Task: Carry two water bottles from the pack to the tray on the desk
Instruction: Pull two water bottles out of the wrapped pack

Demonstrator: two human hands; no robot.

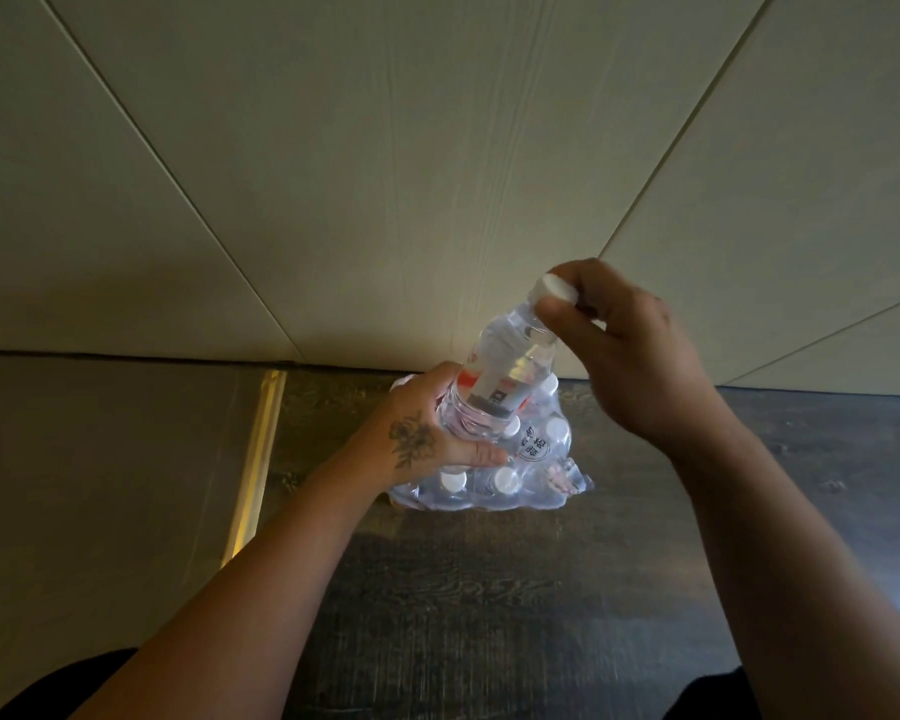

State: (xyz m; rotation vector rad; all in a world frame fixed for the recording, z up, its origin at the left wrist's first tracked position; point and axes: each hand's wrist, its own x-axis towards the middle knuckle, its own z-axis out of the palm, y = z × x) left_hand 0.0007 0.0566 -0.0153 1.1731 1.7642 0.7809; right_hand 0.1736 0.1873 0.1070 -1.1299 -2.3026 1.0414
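Note:
A shrink-wrapped pack of water bottles (533, 478) sits on the dark wooden floor against the pale wall. One clear water bottle (510, 356) with a white cap and a red-and-white label is raised out of the pack, tilted with its cap up and to the right. My right hand (630, 356) pinches it at the cap and neck. My left hand (427, 439), with a flower tattoo on its back, is wrapped around the bottle's lower body just above the pack. Several white caps show through the plastic wrap. Neither tray nor desk is in view.
Pale wood-grain wall panels (437, 174) rise right behind the pack. A grey surface with a light strip along its edge (253, 459) lies to the left. Dark wooden floor (463, 589) stretches from the pack toward me.

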